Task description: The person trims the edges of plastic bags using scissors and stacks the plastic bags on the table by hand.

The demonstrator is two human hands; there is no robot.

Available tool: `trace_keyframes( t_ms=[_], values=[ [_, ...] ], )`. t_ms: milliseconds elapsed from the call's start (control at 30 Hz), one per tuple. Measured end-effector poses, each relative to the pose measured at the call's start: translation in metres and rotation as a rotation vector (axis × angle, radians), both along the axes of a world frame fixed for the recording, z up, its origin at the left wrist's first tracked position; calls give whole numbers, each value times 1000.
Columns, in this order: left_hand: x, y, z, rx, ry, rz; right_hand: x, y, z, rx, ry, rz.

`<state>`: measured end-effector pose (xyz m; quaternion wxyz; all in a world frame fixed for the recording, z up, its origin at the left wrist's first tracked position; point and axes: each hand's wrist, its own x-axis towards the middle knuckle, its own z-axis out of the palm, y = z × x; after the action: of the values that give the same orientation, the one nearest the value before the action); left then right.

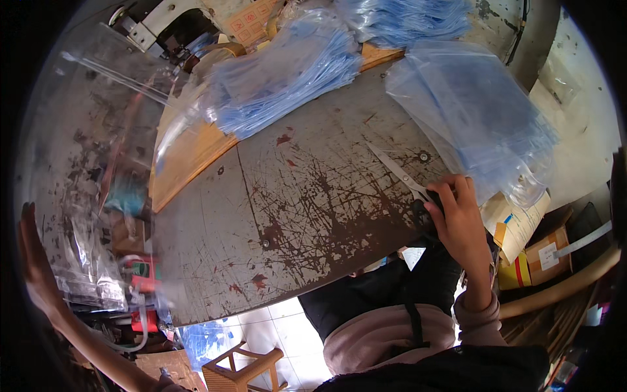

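Note:
My right hand [460, 219] is closed around the dark handles of a pair of scissors [396, 168] at the right front of the worn table [215, 248]. The scissors' blades point away and to the left, close to the tabletop, and look nearly together. Out at the far left rim, my left hand [38, 268] has its fingers stretched upward. Beside it is a clear plastic sheet [98, 72]; whether the hand touches it I cannot tell.
Stacks of bluish clear plastic bags [287, 75] lie at the back, partly on a wooden board [189, 163]. Another bag pile [477, 111] covers the right side. A machine [163, 29] stands at the back left. Below is a brown stool [241, 369]; cardboard boxes [548, 251] sit right.

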<state>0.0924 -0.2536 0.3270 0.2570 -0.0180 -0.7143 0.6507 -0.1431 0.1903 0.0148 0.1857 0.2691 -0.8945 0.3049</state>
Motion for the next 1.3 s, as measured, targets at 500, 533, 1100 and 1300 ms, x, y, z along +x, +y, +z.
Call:
trace_keyframes(
  t_ms=[500, 533, 1100, 1300],
  values=[
    [-106, 226, -273, 1872, -854, -206, 42, -4, 8, 125, -209, -95],
    [-107, 229, -272, 1875, -863, -204, 44, -4, 7, 118, -240, -108],
    [-145, 195, -307, 1534, -816, -646, 60, 25, -11, -695, -1176, 247],
    [-141, 195, -312, 1456, -744, -706, 82, 9, -5, -941, -1588, 179]
  ],
)
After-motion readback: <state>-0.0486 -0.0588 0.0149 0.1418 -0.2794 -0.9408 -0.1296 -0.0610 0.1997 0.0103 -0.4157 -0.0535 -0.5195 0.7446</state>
